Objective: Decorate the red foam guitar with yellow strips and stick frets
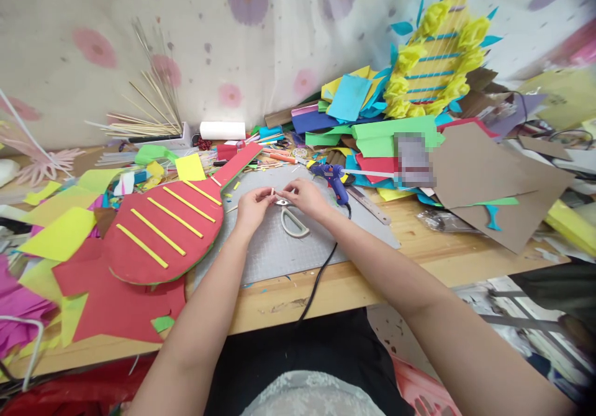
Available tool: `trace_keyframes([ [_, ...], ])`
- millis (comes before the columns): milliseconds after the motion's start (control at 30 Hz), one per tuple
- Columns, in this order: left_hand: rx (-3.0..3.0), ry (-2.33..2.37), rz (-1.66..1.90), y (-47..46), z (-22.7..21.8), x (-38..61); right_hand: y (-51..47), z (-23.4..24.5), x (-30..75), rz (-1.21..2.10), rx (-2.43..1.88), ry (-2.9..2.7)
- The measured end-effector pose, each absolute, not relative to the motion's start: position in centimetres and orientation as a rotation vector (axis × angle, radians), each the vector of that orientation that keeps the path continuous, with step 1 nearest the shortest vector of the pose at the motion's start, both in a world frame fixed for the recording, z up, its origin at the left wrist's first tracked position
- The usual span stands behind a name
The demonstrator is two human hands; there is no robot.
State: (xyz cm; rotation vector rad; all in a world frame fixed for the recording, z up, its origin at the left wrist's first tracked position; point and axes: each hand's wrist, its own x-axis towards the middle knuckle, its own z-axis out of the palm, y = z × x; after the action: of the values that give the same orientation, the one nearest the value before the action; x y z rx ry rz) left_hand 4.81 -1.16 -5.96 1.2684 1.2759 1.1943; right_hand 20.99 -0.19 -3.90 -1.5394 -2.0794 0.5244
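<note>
My left hand [252, 207] and my right hand [305, 197] meet over a grey cutting mat [274, 248]. Both pinch a small white strip [274, 192] between their fingertips. Just below the hands, white-handled scissors [292, 219] lie on the mat. A red guitar-shaped foam cutout [172, 223] with yellow strips lies to the left of my left hand. To the right of my right hand rests a blue glue gun [333, 177], its black cord [319, 279] running off the table edge.
Coloured foam sheets [367, 127] pile up at the back, with a yellow guitar model [437, 62] leaning on the wall. Brown cardboard [493, 186] covers the right side. A metal ruler [370, 206], wooden sticks [149, 112] and a white roll [222, 130] are nearby.
</note>
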Motion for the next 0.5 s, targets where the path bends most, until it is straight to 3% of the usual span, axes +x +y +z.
trace_keyframes([
  [233,1.342,1.436,1.347,-0.3,-6.7,3.7,-3.7,-2.6,23.3,0.248,-1.656,-2.523],
  [400,1.095,1.420,1.385,-0.3,-6.5,3.3,-3.4,-1.8,23.9,0.314,-1.789,-2.583],
  [500,1.048,1.371,1.418,-0.3,-6.3,3.3,-2.7,-1.1,24.9,0.547,-1.794,-2.441],
])
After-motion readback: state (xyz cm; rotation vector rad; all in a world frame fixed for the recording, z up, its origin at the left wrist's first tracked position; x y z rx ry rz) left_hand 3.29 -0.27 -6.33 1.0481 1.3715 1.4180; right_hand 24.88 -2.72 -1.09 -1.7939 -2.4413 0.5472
